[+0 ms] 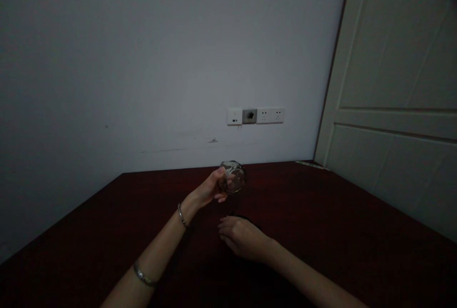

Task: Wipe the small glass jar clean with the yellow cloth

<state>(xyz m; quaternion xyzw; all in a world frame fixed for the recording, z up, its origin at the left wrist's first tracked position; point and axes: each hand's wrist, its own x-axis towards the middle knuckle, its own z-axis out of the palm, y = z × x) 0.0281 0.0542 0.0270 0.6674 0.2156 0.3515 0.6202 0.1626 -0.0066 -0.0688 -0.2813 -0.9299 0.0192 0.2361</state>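
My left hand (215, 186), with two bracelets on its wrist and forearm, is closed around a clear drinking glass (233, 178). The glass is tipped on its side above the dark red table (278, 189), one round end facing toward me and to the right. Nearer to me, my right hand (242, 236) is low over the tabletop, its back up and its fingers bent together. A dark curved edge shows just behind its knuckles; in the dim light I cannot make out what it is or whether the fingers hold it.
A pale wall (171, 70) with scuff marks rises behind the table. Wall sockets (270, 115) and a grey switch plate (249, 116) are set in it. On the right, a light panelled door (392, 84) borders the table. A thin pale strip (311, 164) lies at the far right corner.
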